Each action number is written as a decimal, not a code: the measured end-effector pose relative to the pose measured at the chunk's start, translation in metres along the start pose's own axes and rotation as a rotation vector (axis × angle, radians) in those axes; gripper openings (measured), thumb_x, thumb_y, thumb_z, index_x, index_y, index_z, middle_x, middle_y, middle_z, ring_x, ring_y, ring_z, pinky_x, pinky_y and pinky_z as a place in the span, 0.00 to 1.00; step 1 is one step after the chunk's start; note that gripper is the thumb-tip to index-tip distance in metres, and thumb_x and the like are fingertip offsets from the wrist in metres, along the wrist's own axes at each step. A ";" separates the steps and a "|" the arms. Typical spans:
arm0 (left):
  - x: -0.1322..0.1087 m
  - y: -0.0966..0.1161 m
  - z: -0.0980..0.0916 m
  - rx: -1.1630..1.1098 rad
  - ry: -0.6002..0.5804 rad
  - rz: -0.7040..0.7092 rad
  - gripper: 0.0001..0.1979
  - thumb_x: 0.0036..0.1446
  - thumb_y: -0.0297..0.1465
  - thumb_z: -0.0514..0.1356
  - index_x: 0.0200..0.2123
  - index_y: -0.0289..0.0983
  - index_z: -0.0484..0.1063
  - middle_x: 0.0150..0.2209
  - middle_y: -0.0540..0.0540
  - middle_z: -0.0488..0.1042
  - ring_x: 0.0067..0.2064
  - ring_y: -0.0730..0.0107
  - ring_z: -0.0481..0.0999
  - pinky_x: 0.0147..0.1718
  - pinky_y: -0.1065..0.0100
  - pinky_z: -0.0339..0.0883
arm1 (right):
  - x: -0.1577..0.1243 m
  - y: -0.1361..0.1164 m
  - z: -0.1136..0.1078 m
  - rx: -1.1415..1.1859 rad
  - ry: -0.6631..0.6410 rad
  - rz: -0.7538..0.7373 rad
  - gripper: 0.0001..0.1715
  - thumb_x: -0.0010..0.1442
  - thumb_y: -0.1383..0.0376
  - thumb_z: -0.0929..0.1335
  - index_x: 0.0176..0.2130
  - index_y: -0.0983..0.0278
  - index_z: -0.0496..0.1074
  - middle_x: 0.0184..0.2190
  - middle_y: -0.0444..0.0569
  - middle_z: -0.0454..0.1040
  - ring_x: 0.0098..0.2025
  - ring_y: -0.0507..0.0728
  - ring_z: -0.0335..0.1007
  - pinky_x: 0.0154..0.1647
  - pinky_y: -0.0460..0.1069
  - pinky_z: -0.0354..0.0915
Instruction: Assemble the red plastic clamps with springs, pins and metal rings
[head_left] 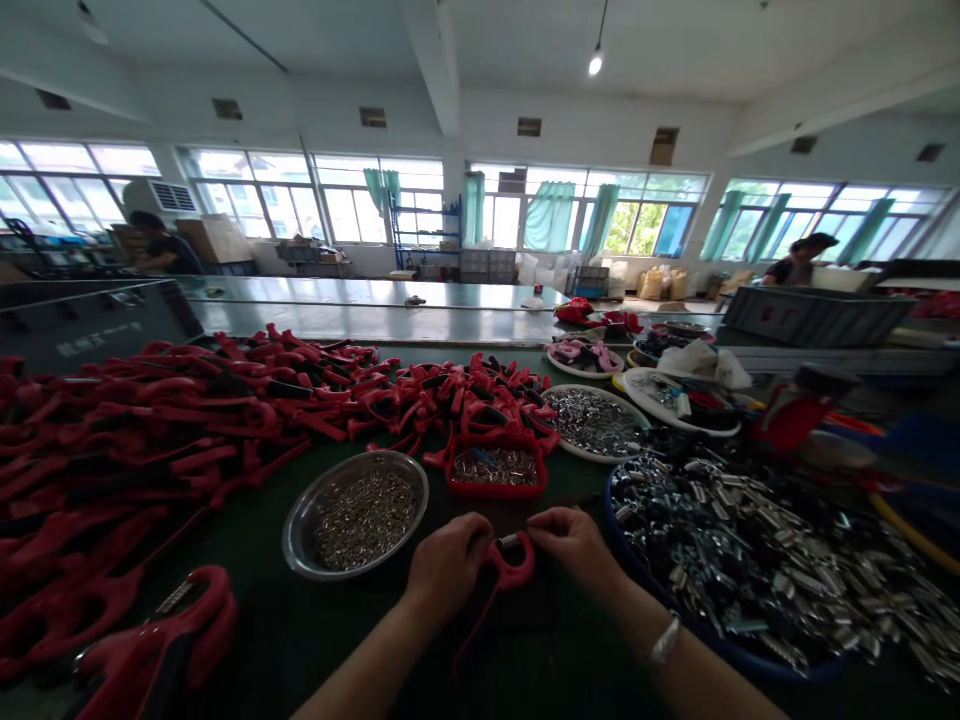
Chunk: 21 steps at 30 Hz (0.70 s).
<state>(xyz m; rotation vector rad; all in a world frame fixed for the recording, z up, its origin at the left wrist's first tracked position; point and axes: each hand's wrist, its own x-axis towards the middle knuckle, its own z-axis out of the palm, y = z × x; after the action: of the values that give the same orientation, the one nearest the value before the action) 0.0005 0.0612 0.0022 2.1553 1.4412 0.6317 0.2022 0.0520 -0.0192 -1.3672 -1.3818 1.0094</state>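
My left hand (448, 565) grips a small red plastic handle (514, 562) with a metal fitting at its top end. My right hand (574, 545) pinches the same piece from the other side, its fingertips near the metal fitting. The lower part of the handle hangs toward me. To the left, a large heap of similar red handles (150, 430) covers the green work surface (322, 640). A steel bowl of small metal parts (300, 530) sits just beyond my left hand. A red tray of metal pieces (495, 490) stands ahead of my hands.
A blue basin heaped with metal fittings (720, 590) lies to my right, beyond a white plate of metal parts (592, 420). More plates stand farther back. A grey crate (817, 318) and a co-worker (799, 262) are at the far right; another person (161, 245) is far left.
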 end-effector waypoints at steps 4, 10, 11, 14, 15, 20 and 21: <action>0.000 0.000 0.000 -0.010 -0.003 -0.002 0.08 0.58 0.32 0.52 0.35 0.43 0.70 0.35 0.53 0.75 0.36 0.73 0.73 0.32 0.73 0.57 | -0.001 -0.004 0.004 -0.003 -0.014 0.015 0.16 0.49 0.56 0.69 0.34 0.66 0.75 0.26 0.47 0.77 0.27 0.54 0.71 0.27 0.47 0.66; 0.000 0.003 -0.001 -0.012 -0.031 -0.028 0.08 0.58 0.32 0.51 0.35 0.42 0.70 0.37 0.52 0.75 0.37 0.71 0.73 0.34 0.73 0.58 | 0.000 -0.011 0.006 -0.066 -0.020 -0.041 0.13 0.50 0.59 0.69 0.31 0.66 0.75 0.29 0.49 0.77 0.33 0.57 0.72 0.36 0.50 0.67; 0.000 0.004 -0.001 -0.010 -0.033 -0.033 0.08 0.58 0.32 0.51 0.35 0.42 0.70 0.37 0.51 0.75 0.37 0.71 0.73 0.34 0.73 0.58 | 0.001 -0.010 0.007 -0.078 -0.016 -0.051 0.12 0.50 0.59 0.68 0.31 0.66 0.75 0.28 0.49 0.77 0.33 0.57 0.72 0.35 0.50 0.68; 0.000 0.003 0.000 -0.012 -0.030 -0.029 0.08 0.58 0.32 0.51 0.36 0.42 0.70 0.37 0.51 0.75 0.37 0.71 0.73 0.34 0.72 0.58 | 0.002 -0.007 0.009 -0.116 0.005 -0.091 0.12 0.51 0.60 0.68 0.32 0.66 0.75 0.29 0.49 0.77 0.33 0.57 0.73 0.35 0.50 0.69; 0.000 0.003 0.000 -0.013 -0.025 -0.023 0.08 0.58 0.32 0.51 0.36 0.42 0.70 0.37 0.51 0.75 0.37 0.71 0.73 0.34 0.72 0.58 | 0.002 -0.006 0.009 -0.133 0.014 -0.108 0.12 0.51 0.61 0.67 0.34 0.66 0.75 0.30 0.50 0.77 0.33 0.57 0.73 0.35 0.50 0.69; 0.000 0.000 0.002 -0.014 -0.003 0.020 0.08 0.58 0.32 0.52 0.35 0.43 0.70 0.36 0.53 0.75 0.37 0.71 0.73 0.34 0.72 0.58 | -0.001 -0.003 0.010 -0.271 0.056 -0.223 0.11 0.54 0.64 0.66 0.36 0.64 0.75 0.34 0.50 0.77 0.37 0.58 0.73 0.41 0.52 0.67; 0.000 -0.001 0.002 -0.013 0.002 0.025 0.08 0.58 0.32 0.51 0.36 0.43 0.70 0.36 0.53 0.75 0.37 0.71 0.73 0.33 0.72 0.57 | -0.002 -0.003 0.010 -0.302 0.058 -0.247 0.11 0.54 0.64 0.66 0.36 0.63 0.76 0.34 0.50 0.77 0.38 0.58 0.73 0.42 0.52 0.67</action>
<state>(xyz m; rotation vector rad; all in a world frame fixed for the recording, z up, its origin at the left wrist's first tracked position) 0.0012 0.0610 0.0004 2.1664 1.4093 0.6501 0.1920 0.0505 -0.0191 -1.3853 -1.6605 0.6114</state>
